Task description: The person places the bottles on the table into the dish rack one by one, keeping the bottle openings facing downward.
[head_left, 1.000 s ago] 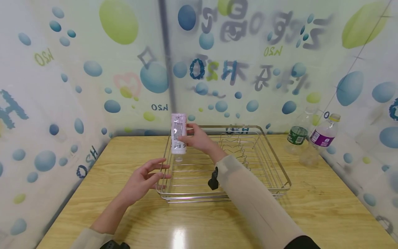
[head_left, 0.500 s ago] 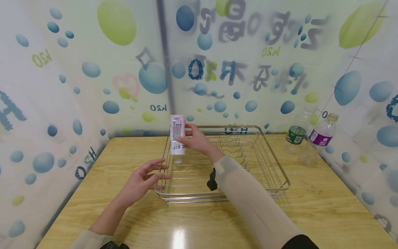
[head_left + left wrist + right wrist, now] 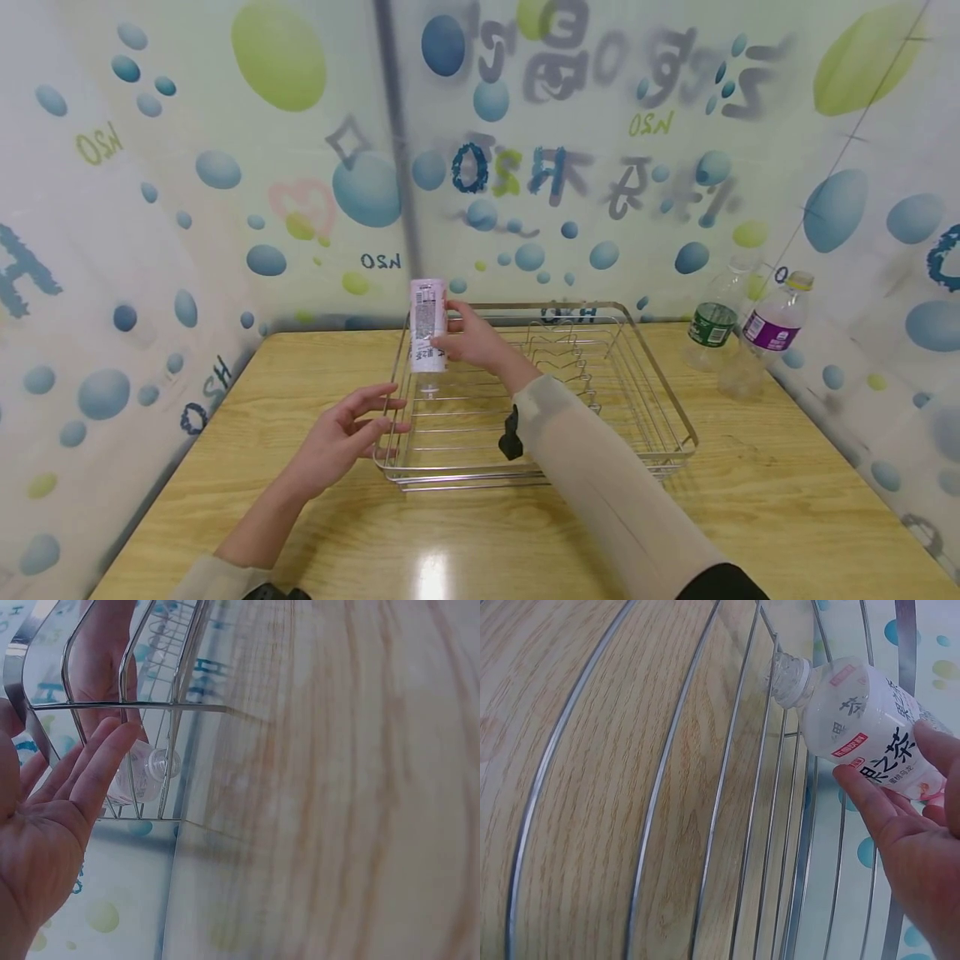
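A clear plastic bottle with a pale pink and white label is upside down over the left part of a wire dish rack. My right hand holds it by the label, thumb across the front. In the right wrist view the capless neck of the bottle reaches the rack's thin wires. My left hand is at the rack's left side, fingers loosely extended. The left wrist view shows its fingertips right at the side wires, with the bottle's neck just beyond them.
Two more clear bottles stand at the back right of the wooden table, a green-labelled bottle and a purple-labelled bottle with a yellow cap. Printed curtain-like walls enclose the back and both sides.
The bottle has sunk very slightly, its neck a little lower in the rack, with my right hand still holding it. My left hand stays at the rack's left side.
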Motion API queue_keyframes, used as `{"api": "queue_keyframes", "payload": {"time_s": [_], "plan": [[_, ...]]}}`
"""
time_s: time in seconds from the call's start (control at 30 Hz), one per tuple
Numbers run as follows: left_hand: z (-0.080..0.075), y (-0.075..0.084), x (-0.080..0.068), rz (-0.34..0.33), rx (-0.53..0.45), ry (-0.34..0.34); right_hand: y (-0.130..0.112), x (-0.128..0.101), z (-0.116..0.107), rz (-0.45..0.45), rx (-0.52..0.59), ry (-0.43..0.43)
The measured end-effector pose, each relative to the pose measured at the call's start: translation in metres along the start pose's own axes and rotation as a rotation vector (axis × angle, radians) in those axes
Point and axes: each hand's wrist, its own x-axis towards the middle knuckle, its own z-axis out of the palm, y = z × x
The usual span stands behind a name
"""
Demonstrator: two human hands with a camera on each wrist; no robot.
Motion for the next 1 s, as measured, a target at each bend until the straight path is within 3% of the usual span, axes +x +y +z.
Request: {"api": "queue_keyframes", "payload": {"time_s": [0.77, 1.0], "plan": [[0.0005, -0.0002, -0.001, 0.006, -0.01, -0.002, -0.0005, -0.0002, -0.0019, 0.056, -0.021, -0.016], [0.0005, 0.0013, 0.0002, -0.01, 0.004, 0.009, -0.0016, 0.0009, -0.0076, 0.045, -0.038, 0.041]]}}
